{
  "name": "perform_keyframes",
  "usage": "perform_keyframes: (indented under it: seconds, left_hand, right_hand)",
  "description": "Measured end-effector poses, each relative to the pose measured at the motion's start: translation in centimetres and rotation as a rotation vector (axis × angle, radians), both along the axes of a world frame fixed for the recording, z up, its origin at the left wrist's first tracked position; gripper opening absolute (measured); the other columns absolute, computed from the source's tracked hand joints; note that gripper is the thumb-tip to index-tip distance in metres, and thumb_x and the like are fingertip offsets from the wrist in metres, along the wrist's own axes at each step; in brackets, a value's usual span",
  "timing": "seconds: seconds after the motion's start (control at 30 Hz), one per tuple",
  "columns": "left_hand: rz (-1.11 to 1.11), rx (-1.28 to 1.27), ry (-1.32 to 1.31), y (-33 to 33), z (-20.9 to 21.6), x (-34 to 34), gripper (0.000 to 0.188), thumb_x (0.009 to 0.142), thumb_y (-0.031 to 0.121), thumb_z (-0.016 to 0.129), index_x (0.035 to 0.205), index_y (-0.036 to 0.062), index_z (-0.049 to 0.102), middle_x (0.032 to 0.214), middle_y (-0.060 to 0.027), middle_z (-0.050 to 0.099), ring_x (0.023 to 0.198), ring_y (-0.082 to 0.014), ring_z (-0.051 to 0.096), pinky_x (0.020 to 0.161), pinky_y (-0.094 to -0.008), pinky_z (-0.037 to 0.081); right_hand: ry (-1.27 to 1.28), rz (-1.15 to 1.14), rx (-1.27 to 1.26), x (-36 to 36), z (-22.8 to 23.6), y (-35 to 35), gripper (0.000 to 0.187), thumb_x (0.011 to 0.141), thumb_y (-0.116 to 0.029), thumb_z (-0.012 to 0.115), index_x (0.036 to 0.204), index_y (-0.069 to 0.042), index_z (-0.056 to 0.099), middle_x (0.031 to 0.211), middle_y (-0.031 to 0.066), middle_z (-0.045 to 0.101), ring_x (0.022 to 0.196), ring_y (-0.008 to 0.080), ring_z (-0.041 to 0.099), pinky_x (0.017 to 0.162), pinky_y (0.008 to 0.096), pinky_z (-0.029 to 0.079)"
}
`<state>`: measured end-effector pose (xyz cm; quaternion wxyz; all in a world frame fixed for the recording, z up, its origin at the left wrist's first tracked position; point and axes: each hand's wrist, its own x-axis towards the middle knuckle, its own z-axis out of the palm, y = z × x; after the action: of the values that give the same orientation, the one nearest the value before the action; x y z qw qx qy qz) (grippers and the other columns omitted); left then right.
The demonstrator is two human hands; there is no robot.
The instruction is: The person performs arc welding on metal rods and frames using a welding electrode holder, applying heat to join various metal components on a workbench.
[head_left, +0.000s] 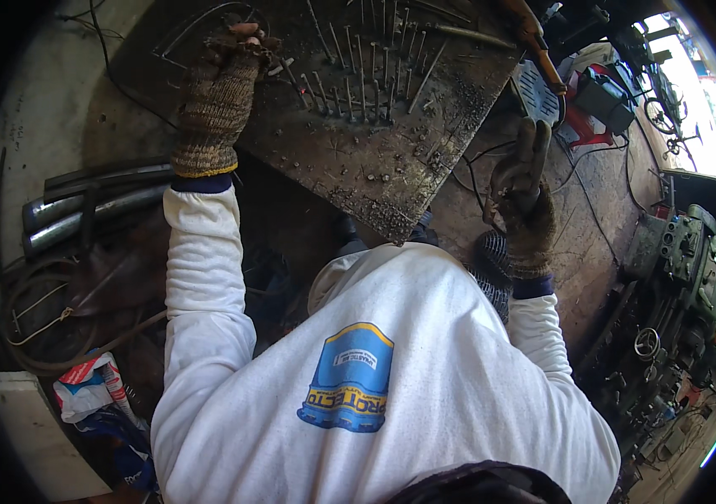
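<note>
My left hand (222,97), in a worn brown knitted glove with a bare fingertip showing through, is over the far left part of a dark metal plate (324,172). Its fingers are curled in; a small pale piece (280,66) shows beside them, and what they grip is hard to make out. Close by, several thin metal rods (362,80) stand upright on the plate, one with a small red glow near its foot. My right hand (526,197), gloved too, is off the plate's right edge, with two fingers stretched out and nothing visible in it.
An orange-brown handled tool (536,42) lies at the plate's far right corner. Beyond it are a slotted grey panel (536,92) and a red and black machine (600,101). Cables cross the floor. Metal tubes (93,206) lie left; a green machine (685,260) stands right.
</note>
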<state>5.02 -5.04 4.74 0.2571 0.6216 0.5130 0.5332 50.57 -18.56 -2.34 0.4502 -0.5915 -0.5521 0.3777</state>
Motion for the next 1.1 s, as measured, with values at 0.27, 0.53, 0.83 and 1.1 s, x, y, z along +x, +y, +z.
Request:
perform_keyframes:
  seconds: [0.27,0.53,0.83,1.1]
  left_hand:
    - [-0.379,-0.027,-0.843,-1.7,-3.8,-4.7,0.029,0.106,0.021,0.051,0.121,-0.0006,0.064,0.121,-0.0139,0.065,0.11,-0.0266,0.064,0.1,-0.0477,0.053]
    - [0.041,-0.233,-0.4,-12.4,-5.4,6.4,0.024,0.093,0.01,0.072,0.115,0.0066,0.067,0.105,-0.0071,0.07,0.088,-0.0206,0.068,0.08,-0.0329,0.058]
    - [-0.136,0.172,0.763,-14.3,-3.9,15.5,0.02,0.09,0.017,0.076,0.108,0.0121,0.07,0.099,-0.005,0.072,0.085,-0.0213,0.071,0.074,-0.0347,0.056]
    - [0.032,-0.047,0.549,-14.0,-5.1,18.3,0.026,0.086,0.017,0.078,0.11,0.0144,0.069,0.101,-0.0085,0.072,0.089,-0.0311,0.071,0.076,-0.0411,0.057]
  right_hand:
    - [0.086,-0.007,-0.023,-0.9,1.1,-0.4,0.053,0.089,-0.004,0.071,0.138,-0.002,0.052,0.12,0.0083,0.065,0.107,0.017,0.063,0.094,0.0318,0.051]
    - [0.055,0.017,-0.026,0.8,-0.1,0.8,0.057,0.088,-0.005,0.072,0.141,-0.003,0.05,0.12,0.0073,0.064,0.106,0.016,0.062,0.093,0.0309,0.051]
    - [0.274,0.12,-0.021,2.5,-0.6,4.6,0.062,0.086,-0.003,0.073,0.143,-0.001,0.048,0.12,0.0048,0.062,0.105,0.0133,0.06,0.091,0.0281,0.051]
    - [0.35,0.219,-0.112,5.7,-1.8,7.8,0.067,0.085,-0.006,0.076,0.145,-0.002,0.047,0.127,0.0081,0.062,0.11,0.0162,0.062,0.096,0.0299,0.051]
